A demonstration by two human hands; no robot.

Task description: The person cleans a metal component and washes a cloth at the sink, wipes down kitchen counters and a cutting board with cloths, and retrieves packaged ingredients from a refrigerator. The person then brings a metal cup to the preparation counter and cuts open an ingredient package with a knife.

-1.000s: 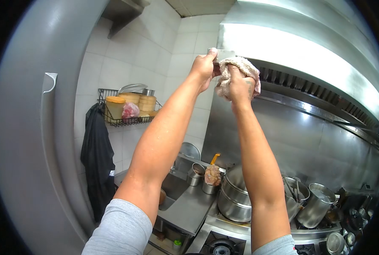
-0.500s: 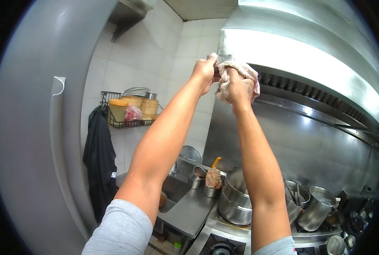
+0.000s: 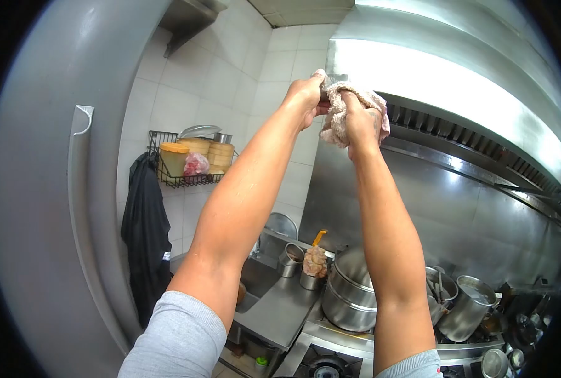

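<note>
- Left hand (image 3: 307,97), raised: thumb and fingers pinch a metallic-looking piece (image 3: 337,79), partly hidden by the cloth.
- Right hand (image 3: 363,126), beside it: the grip clutches a bunched pale cloth (image 3: 336,129) at the piece's near side; whether they touch is unclear.
- Over the last 0.5 s the right wrist turns slightly; both holds stay, so the cloth seems to be in active use.
- Farther, below: a steel worktop (image 3: 280,309) bearing 2 metal containers (image 3: 289,268), beside a large pot (image 3: 350,305).
- Beyond the cloth: the hood (image 3: 444,75).
</note>
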